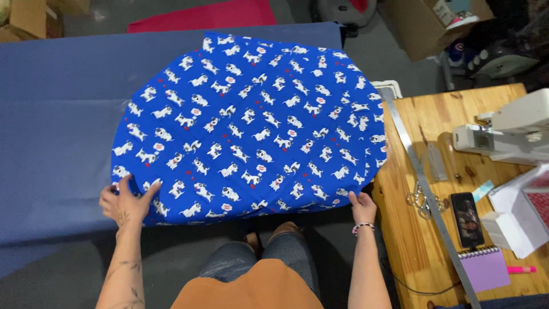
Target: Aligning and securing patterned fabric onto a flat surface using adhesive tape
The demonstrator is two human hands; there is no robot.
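Both hands pinch the near edge of the quilt [251, 126] on the blue cloth [57, 114]: left hand [123, 203], right hand [362, 206]. I am smoothing it; next needs an even pull.

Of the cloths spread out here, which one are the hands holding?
The bright blue fabric with white dogs. Left hand and right hand grip its near edge; the plain blue cloth lies underneath.
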